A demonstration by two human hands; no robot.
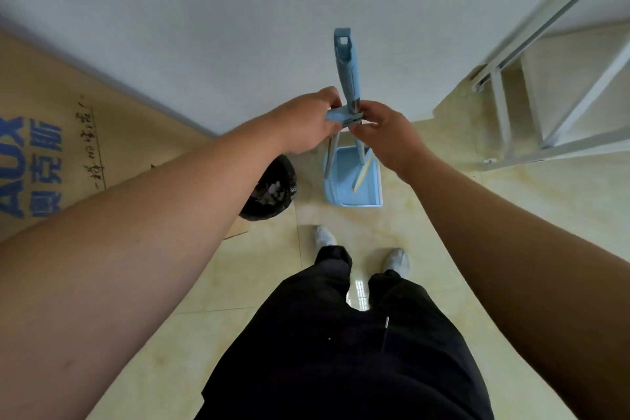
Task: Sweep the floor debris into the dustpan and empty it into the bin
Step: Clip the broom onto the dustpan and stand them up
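Note:
A light blue dustpan point(354, 186) stands on the tiled floor against the white wall. A blue-handled broom point(347, 61) stands upright in it, its shaft running down into the pan. My left hand point(306, 119) grips the blue top of the dustpan handle point(335, 115). My right hand point(383, 133) pinches the broom shaft just below its blue grip, where it meets that handle top. A bin lined with a black bag point(272, 189) sits on the floor left of the dustpan, partly hidden by my left forearm.
A large brown cardboard box point(51, 147) with blue print fills the left side. A white metal ladder frame point(545, 78) leans at the right. My two feet point(358, 249) stand on the beige tiles just before the dustpan.

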